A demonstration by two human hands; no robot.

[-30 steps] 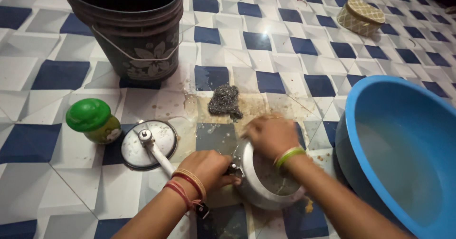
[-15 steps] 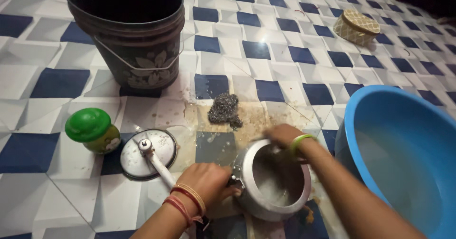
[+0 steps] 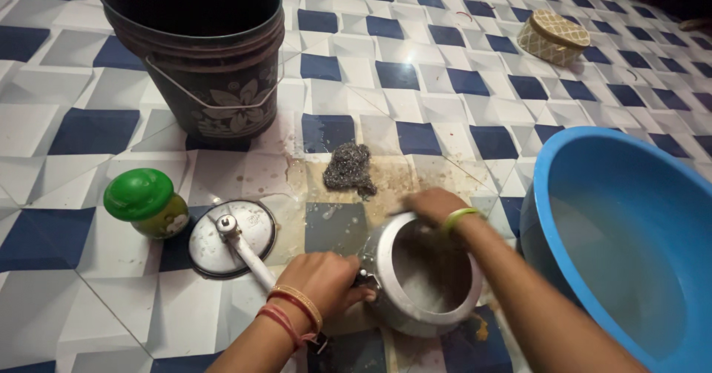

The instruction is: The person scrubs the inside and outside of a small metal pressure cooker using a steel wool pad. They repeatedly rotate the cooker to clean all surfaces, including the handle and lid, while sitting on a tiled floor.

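Observation:
A round metal pot (image 3: pixel 426 276), tilted with its dirty inside facing me, lies on the wet tiled floor. My left hand (image 3: pixel 322 282) grips the pot's handle at its left side. My right hand (image 3: pixel 434 206) rests on the pot's far rim, fingers curled over it; whether it holds a scrubber I cannot tell. A grey steel-wool scrubber (image 3: pixel 350 169) lies on the floor just beyond the pot. The pot's lid (image 3: pixel 231 228), with its long handle, lies flat to the left.
A dark bucket with flower prints (image 3: pixel 200 54) stands at the back left. A green-capped jar (image 3: pixel 144 202) sits beside the lid. A big blue basin (image 3: pixel 630 232) holding water fills the right side. A patterned round box (image 3: pixel 552 38) lies far back right.
My right hand moved from inside the pot's mouth to its far rim, leaving the interior in view. My left hand kept its grip on the handle.

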